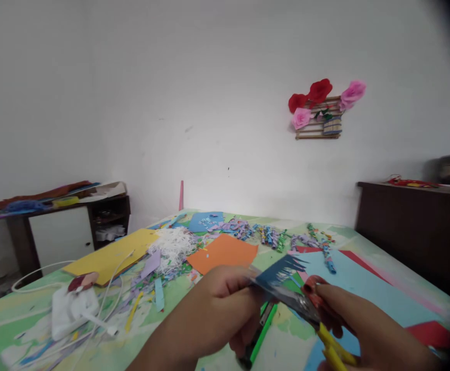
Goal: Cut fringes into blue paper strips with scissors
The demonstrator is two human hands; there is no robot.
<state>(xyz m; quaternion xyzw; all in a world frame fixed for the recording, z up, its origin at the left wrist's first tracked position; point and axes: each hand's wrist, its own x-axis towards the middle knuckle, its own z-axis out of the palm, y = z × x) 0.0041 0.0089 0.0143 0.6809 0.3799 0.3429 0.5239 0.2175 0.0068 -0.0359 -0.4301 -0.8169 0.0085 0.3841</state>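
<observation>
My left hand (225, 304) is closed on a dark blue piece of paper (277, 270), pinched between thumb and fingers. A fringe of narrow cuts runs along the paper's far right edge. My right hand (364, 319) grips a pair of scissors (306, 306) with yellow handles. Their blades reach left, along the underside of the blue paper near my left fingertips. Below lies a green and black box cutter (261, 335), partly hidden by my left hand. A large light blue sheet (367, 288) rests under my right hand.
Orange paper (225, 252), yellow sheets (113, 255) and a heap of white shredded strips (173, 247) lie across the table. Rolled paper pieces (269, 237) sit at the back. A white power strip (74, 309) with cables is at left. Dark cabinets (414, 226) flank the table.
</observation>
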